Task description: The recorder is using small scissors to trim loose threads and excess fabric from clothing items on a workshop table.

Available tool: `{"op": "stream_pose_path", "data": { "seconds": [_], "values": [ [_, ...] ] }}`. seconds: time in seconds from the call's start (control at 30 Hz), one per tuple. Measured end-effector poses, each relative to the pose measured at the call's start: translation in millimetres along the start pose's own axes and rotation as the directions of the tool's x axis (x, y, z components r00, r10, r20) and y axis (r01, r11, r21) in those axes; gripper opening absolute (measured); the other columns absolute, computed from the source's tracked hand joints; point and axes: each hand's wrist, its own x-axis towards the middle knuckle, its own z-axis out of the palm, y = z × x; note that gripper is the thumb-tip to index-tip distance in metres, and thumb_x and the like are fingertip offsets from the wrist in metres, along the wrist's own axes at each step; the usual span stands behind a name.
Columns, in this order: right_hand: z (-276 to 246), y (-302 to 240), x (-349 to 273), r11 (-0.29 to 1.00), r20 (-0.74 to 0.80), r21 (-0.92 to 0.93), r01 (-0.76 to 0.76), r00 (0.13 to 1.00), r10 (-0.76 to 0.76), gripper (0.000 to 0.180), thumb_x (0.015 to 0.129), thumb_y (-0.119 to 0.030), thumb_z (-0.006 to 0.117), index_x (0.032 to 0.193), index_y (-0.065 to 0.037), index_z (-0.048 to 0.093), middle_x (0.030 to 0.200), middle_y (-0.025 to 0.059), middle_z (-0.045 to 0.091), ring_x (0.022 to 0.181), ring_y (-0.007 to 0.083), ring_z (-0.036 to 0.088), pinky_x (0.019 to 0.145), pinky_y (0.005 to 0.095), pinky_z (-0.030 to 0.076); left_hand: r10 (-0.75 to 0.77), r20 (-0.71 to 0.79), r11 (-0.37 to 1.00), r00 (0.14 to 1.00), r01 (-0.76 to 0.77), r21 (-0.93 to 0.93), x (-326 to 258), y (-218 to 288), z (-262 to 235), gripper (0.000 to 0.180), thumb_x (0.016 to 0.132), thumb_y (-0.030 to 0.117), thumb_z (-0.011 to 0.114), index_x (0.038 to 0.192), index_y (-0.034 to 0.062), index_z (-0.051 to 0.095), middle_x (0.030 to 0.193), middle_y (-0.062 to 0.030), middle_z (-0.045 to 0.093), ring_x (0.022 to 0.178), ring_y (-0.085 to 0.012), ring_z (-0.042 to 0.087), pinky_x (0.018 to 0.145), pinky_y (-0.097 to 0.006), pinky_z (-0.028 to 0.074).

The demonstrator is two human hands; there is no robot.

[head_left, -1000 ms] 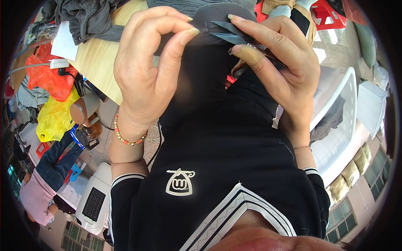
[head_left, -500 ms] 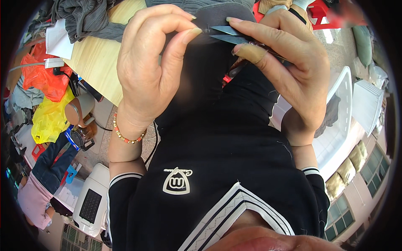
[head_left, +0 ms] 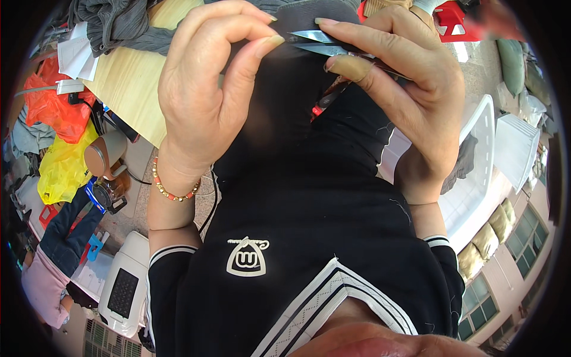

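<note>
At the top middle, my left hand (head_left: 205, 77) is raised with its thumb and index fingertips pinched together. What lies between them, if anything, is too small to make out. My right hand (head_left: 410, 77) is closed around a pair of thread snips (head_left: 315, 49), and its thumb has a tan covering on the tip. The two blades stand apart and point left, close to my left fingertips. Dark grey ribbed fabric (head_left: 324, 16) lies just behind the blades; whether they touch it I cannot tell. Below the snips shows a dark piece with a red part (head_left: 317, 111), partly hidden.
A light wooden tabletop (head_left: 128, 89) at the left bears more grey ribbed cloth (head_left: 116, 30) and white paper (head_left: 76, 55). Red (head_left: 56, 101) and yellow (head_left: 68, 163) plastic bags lie farther left. A white plastic bin (head_left: 479, 172) with dark cloth stands at the right. Another person (head_left: 47, 273) is at lower left.
Both hands and the snips have shifted slightly left together. The blade tips have come closer to my left fingertips, and the blades remain apart.
</note>
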Motion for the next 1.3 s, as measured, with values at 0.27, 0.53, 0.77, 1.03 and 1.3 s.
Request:
{"op": "stream_pose_path", "data": {
  "seconds": [0.27,0.53,0.77,1.03,1.3],
  "values": [
    [0,-1,2,0.997,0.009,-0.075,0.021,1.0,-0.021,0.037,0.073,-0.004,0.083,0.109,-0.004,0.075,0.073,0.0055,0.055,0.062,0.0164,0.053,0.054,0.0296,0.038,0.008,0.02,1.0,1.0,-0.008,0.0,0,-3,-4,0.007,0.092,0.0,0.065,0.098,-0.0007,0.066,0.106,-0.0124,0.069,0.098,-0.0221,0.064,0.089,-0.031,0.048],
    [2,-1,3,1.0,-0.003,-0.029,0.004,1.0,-0.004,0.037,0.073,-0.005,0.083,0.109,-0.003,0.075,0.074,0.0057,0.055,0.062,0.0169,0.053,0.054,0.0295,0.038,0.01,0.011,0.999,1.0,-0.009,-0.034,-1,-6,-4,0.007,0.092,0.0,0.064,0.099,-0.0008,0.065,0.107,-0.0127,0.069,0.099,-0.0219,0.064,0.09,-0.03,0.048],
    [1,-1,7,1.0,0.02,-0.002,0.025,0.999,-0.025,0.035,0.073,-0.006,0.084,0.107,-0.003,0.076,0.074,0.0062,0.056,0.063,0.0169,0.054,0.055,0.0289,0.04,0.016,-0.037,1.0,0.999,-0.017,-0.007,0,-5,-3,0.006,0.093,0.001,0.064,0.099,-0.0002,0.066,0.105,-0.0131,0.069,0.098,-0.0218,0.065,0.089,-0.031,0.049],
    [0,-1,9,0.999,0.03,0.02,0.031,0.999,-0.032,0.028,0.076,-0.004,0.081,0.104,-0.003,0.076,0.075,0.0064,0.057,0.062,0.0163,0.055,0.055,0.0285,0.041,0.063,-0.032,0.996,0.997,-0.061,0.067,3,-2,-2,0.005,0.093,0.003,0.064,0.098,0.0,0.065,0.104,-0.0126,0.069,0.095,-0.0222,0.065,0.087,-0.031,0.05],
    [6,-6,4,1.0,-0.053,-0.002,0.009,0.999,-0.009,0.029,0.074,-0.005,0.082,0.102,-0.003,0.076,0.074,0.0058,0.056,0.061,0.0172,0.055,0.054,0.0283,0.042,-0.224,-0.126,0.877,0.966,0.144,-0.458,-11,-14,4,0.01,0.099,0.001,0.054,0.104,-0.0033,0.062,0.115,-0.0157,0.063,0.101,-0.02,0.065,0.087,-0.029,0.05]
  ]
}}
